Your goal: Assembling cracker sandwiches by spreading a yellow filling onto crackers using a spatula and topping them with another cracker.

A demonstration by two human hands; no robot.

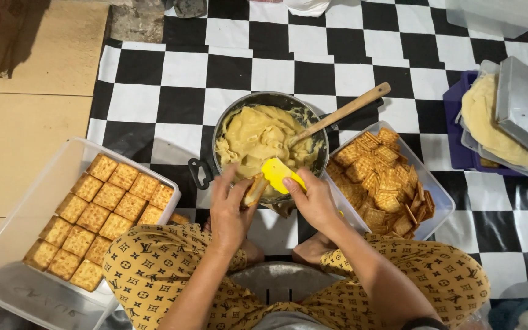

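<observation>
Your patterned-trouser knees [154, 269] frame the shot. Your left hand [230, 211] pinches a cracker [255, 189] btwn thumb & fingers; your right hand [313, 198] grips a yellow spatula [279, 174], fingers pressed together, over the pot [227, 113] of tan cream. Filled cracker tray [62, 165] at 9 o'clock, loose crackers [383, 180] at 3.

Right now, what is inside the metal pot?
The metal pot holds thick tan paste with a wooden spoon stuck in it. The spoon's bowl and the pot's bottom are covered by paste.
</observation>
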